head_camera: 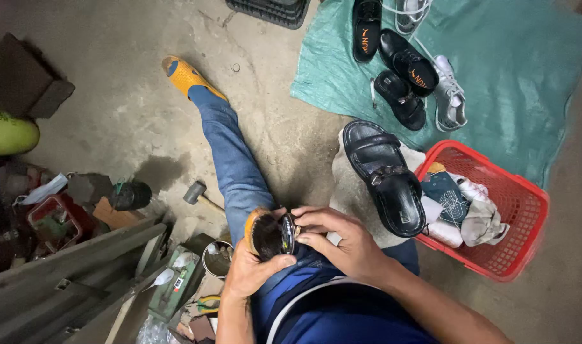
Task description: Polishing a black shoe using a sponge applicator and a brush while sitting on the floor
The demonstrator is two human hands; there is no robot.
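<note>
Just below the middle of the frame, over our lap, we hold a shoe brush (263, 234) with an orange-brown wooden back and dark bristles, and against it a small round polish tin (288, 234). We judge both light and rigid: the brush back is stiff and gives a sure grip along its edges, the bristles soft and yielding, while the tin is smooth and could slip, so it is best pinched by its rim. Our left hand (253, 271) is clenched around the brush from below, its thumb lying along the brush's lower edge. Our right hand (342, 245) comes from the right, its fingers (311, 216) curled over the tin's top and side, gripping it. A black sandal (383, 177) rests on a pale cloth to the upper right, beside a red basket (523, 223).
</note>
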